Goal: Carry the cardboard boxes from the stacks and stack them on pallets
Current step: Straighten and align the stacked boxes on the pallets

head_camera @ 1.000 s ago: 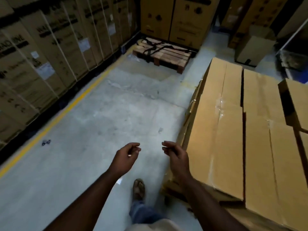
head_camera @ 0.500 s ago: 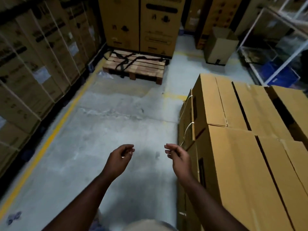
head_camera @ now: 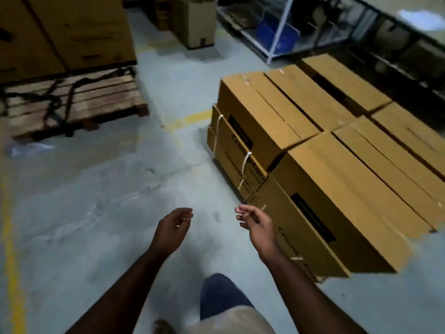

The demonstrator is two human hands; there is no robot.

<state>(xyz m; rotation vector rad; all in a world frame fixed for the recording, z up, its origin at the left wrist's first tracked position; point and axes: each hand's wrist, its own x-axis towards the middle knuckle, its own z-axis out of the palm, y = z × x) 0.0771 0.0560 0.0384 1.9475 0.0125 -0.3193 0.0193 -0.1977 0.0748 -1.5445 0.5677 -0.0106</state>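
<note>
Cardboard boxes (head_camera: 320,150): matt brown corrugated board, smooth faces, black print on sides; some bound with thin whitish strapping (head_camera: 243,165).
Pallet (head_camera: 72,102): bare slatted wood, rough and unfinished, dark straps (head_camera: 60,102) draped across top.
Floor (head_camera: 96,189): grey concrete, dull sheen, scuffed and patchy, worn yellow painted lines (head_camera: 12,249).
Rack (head_camera: 279,30): pale painted metal frame.
Bin (head_camera: 274,37) in rack: blue, plastic-looking.

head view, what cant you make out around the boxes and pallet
- Box print: head view, blurred, unreadable.
- What the boxes stand on: hidden by the boxes.
- Pallet: left end cut off by the frame edge, motion blurred.
- Rack contents: dark and blurred.
</note>
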